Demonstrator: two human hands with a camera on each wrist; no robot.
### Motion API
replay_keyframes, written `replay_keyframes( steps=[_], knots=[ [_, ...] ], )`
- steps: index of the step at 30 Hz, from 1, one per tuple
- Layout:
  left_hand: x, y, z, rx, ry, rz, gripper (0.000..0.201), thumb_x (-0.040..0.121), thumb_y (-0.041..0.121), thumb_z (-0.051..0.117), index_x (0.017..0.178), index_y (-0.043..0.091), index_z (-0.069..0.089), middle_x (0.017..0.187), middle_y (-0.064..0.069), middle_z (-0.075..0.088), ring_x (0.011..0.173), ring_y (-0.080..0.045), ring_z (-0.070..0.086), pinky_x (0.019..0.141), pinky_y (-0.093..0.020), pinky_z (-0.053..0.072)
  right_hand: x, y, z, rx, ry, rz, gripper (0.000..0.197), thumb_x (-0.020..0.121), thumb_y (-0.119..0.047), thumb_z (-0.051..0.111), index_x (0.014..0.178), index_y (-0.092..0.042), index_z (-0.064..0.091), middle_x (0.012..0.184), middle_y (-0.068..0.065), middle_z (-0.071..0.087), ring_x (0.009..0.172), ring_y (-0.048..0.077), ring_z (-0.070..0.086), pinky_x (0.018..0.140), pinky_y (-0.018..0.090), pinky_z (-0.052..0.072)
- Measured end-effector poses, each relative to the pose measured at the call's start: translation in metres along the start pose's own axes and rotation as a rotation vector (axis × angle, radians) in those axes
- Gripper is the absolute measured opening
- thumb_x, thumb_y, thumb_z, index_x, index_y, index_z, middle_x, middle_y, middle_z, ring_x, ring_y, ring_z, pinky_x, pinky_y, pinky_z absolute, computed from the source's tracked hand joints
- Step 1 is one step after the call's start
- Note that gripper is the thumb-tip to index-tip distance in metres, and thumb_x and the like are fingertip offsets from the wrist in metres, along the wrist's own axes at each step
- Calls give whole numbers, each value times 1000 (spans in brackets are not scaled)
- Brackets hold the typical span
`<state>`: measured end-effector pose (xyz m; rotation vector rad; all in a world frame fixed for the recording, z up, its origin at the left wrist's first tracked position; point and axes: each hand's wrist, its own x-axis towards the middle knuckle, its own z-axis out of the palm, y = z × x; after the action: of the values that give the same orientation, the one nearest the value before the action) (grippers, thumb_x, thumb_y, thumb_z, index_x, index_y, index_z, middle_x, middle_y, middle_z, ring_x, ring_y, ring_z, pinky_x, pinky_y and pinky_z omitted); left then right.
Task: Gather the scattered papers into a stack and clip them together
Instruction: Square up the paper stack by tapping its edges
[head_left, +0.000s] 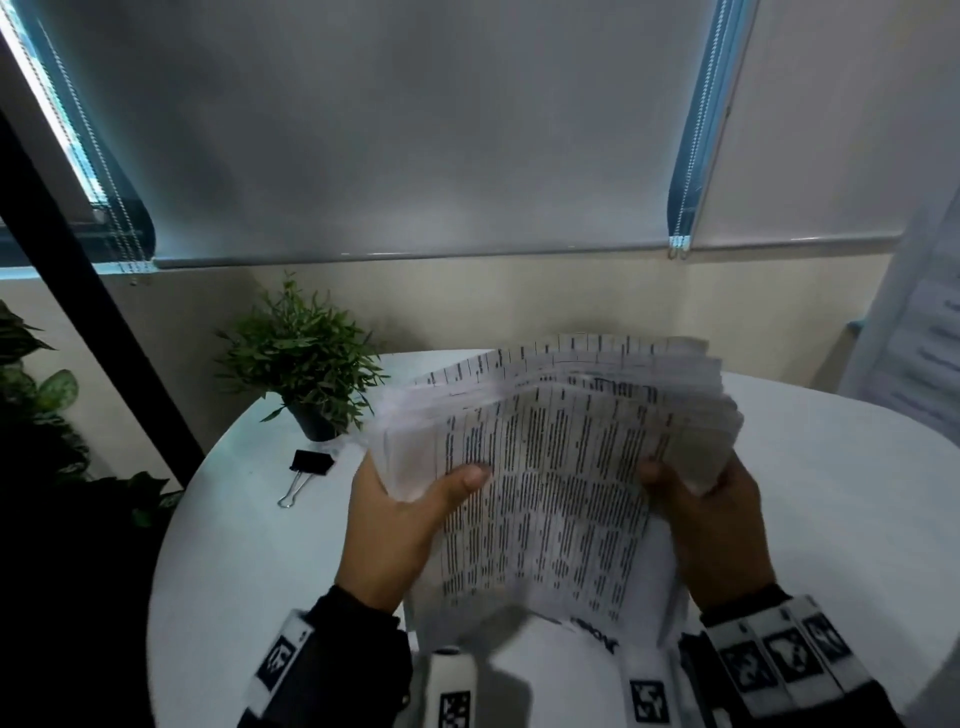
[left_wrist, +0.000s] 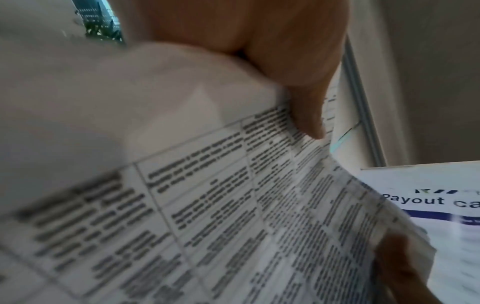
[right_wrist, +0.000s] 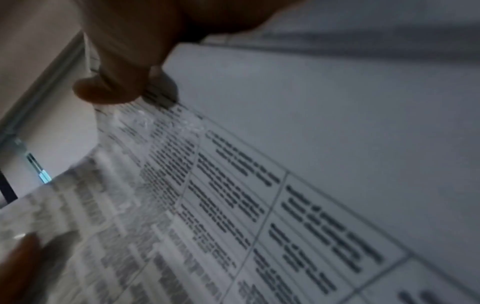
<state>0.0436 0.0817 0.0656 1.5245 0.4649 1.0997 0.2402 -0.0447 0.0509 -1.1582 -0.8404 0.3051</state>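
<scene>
A: Progress check, quick. How far is this going?

B: Gathering looks mostly done. The papers (head_left: 550, 467) are sitting in one bundle, being held up off the white table (head_left: 249, 551). No loose sheets are showing on the table in the head view. Squaring is looking unfinished, clipping is not started.

A: Hands?

B: The left hand (head_left: 395, 525) is gripping the bundle's left edge, thumb pressing on the printed top page. The right hand (head_left: 711, 525) is gripping the right edge, thumb on top too. Fingers underneath are hidden, so I can't tell how they're lying.

A: Clip?

B: The black binder clip (head_left: 306, 470) is lying on the table to the left of the papers, apart from them, nothing touching it. The potted plant (head_left: 301, 358) is standing behind the clip, also left of the papers.

A: How are the papers looking?

B: Thick bundle, printed tables on top, far edges fanning out uneven and stepped. The sheets are bowing between the two grips. Wrist views are blurry, text unreadable.

A: Left to do?

B: My guess: tapping edges flush, then clipping.
</scene>
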Motion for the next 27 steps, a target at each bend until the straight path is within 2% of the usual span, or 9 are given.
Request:
replay_keyframes(
  steps=[3, 5, 7, 10, 13, 16, 18, 22, 27],
  knots=[
    [0, -2, -22, -69, 44, -2, 89, 42, 26, 83, 123, 15, 47, 111, -5, 66, 98, -20, 68, 73, -30, 58, 9, -12, -7, -64, -56, -25, 58, 58, -47, 75, 98, -8, 59, 85, -19, 70, 83, -10, 63, 65, 5, 48],
    [-7, -8, -26, -65, 6, -59, 95, 37, 33, 87, 122, 19, 48, 112, -6, 67, 98, -19, 69, 73, -27, 58, -1, 0, -17, -135, -133, 60, 67, 49, -50, 79, 100, -9, 61, 91, -14, 71, 87, -2, 67, 68, 11, 52],
    [-15, -12, -14, -19, -76, -89, 82, 41, 41, 89, 113, 16, 60, 105, -4, 73, 94, -19, 70, 71, -24, 57, -14, 13, -17, -147, -167, 130, 79, 43, -45, 89, 109, -13, 61, 98, -10, 72, 91, 8, 69, 69, 19, 56],
    [-16, -12, 4, -3, 24, -46, 56, 52, 35, 81, 103, 20, 67, 98, 3, 75, 91, -15, 71, 70, -23, 57, -20, 6, -6, -102, -45, 79, 69, 48, -43, 90, 108, -23, 62, 98, -18, 71, 89, 1, 67, 72, 18, 56],
    [-8, -4, -2, -62, 56, 4, 84, 43, 42, 87, 117, 19, 55, 105, -1, 71, 94, -16, 70, 71, -26, 57, -10, -13, -7, -74, -10, -21, 73, 43, -48, 86, 107, -36, 51, 98, -24, 66, 90, -8, 62, 68, 11, 53],
    [-11, -8, -10, -127, 24, -48, 104, 33, 50, 90, 123, 30, 43, 110, 5, 69, 97, -13, 68, 74, -26, 57, -14, -9, -15, -36, -71, -1, 93, 34, -51, 88, 115, -37, 46, 108, -14, 63, 100, 0, 62, 72, 15, 54],
    [-17, -13, -1, -71, -37, -89, 97, 39, 49, 90, 123, 20, 49, 109, 0, 71, 99, -20, 69, 76, -30, 58, -24, 1, -13, -22, -49, 39, 95, 34, -61, 87, 117, -31, 52, 107, -10, 68, 101, 8, 65, 74, 18, 54],
    [-17, -10, 14, -2, 89, -61, 59, 59, 24, 88, 111, 14, 61, 100, -2, 73, 93, -19, 70, 71, -24, 57, -26, -4, -5, -49, 4, 8, 92, 38, -71, 80, 114, -26, 56, 103, -14, 70, 95, 4, 66, 72, 14, 53],
    [-13, -14, -6, -52, 54, -37, 110, 35, 48, 91, 130, 31, 37, 124, -3, 58, 109, -18, 63, 86, -35, 56, -15, -4, -23, -57, -61, -21, 117, 31, -44, 89, 132, -13, 38, 119, 2, 59, 106, 9, 61, 80, 23, 56]
  ],
)
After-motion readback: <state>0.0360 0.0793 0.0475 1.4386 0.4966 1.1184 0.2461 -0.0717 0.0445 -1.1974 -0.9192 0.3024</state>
